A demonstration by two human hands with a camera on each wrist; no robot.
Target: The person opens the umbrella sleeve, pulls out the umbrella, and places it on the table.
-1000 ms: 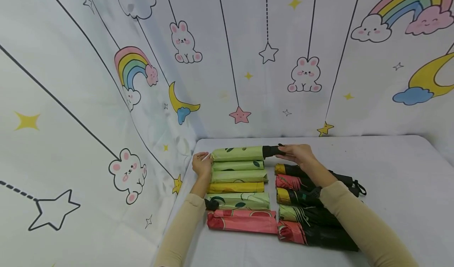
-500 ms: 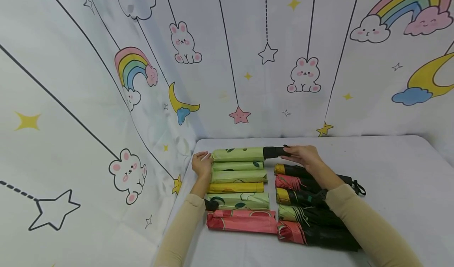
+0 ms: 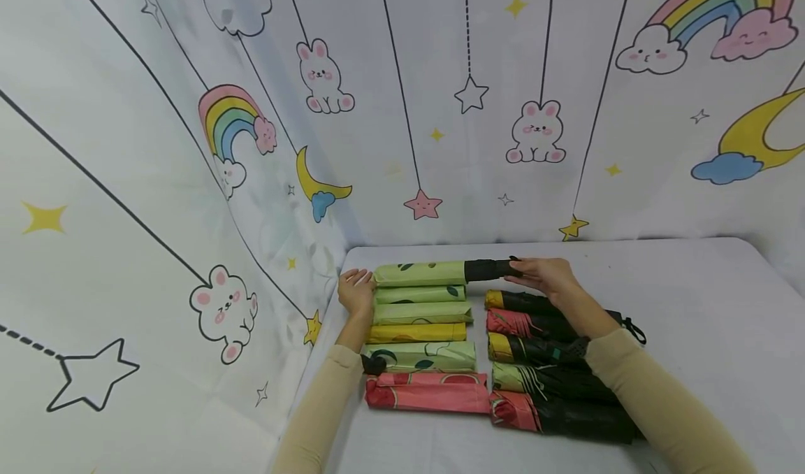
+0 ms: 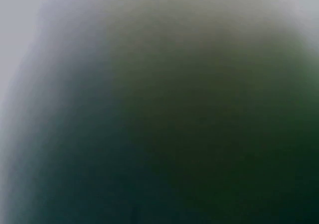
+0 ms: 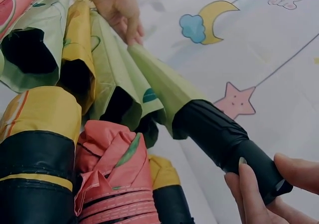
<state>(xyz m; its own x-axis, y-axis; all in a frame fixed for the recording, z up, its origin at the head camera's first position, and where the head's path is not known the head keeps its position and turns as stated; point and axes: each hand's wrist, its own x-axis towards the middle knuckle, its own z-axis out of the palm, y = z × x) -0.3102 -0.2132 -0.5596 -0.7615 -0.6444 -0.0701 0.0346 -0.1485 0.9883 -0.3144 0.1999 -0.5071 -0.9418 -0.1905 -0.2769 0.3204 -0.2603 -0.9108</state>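
A folded umbrella (image 3: 487, 270) lies at the far end of the table, its black handle half sticking out of a light green leaf-print cover (image 3: 421, 273). At the black end, my right hand (image 3: 550, 278) grips it between thumb and fingers, as the right wrist view shows on the handle (image 5: 259, 171). My left hand (image 3: 356, 291) pinches the closed left end of the cover; in the right wrist view its fingertips (image 5: 132, 37) are on the cover's tip. The left wrist view is a dark blur.
Below lies a column of flat covers: green ones (image 3: 421, 313), a yellow one (image 3: 418, 333) and a watermelon-print one (image 3: 428, 396). To their right, under my right forearm, is a stack of folded umbrellas (image 3: 581, 418), black with yellow, red or green ends. A printed white curtain (image 3: 390, 110) stands behind.
My right hand has moved a little to the right, drawing the umbrella so that more black shows beyond the green cover. My left hand stays at the cover's left end.
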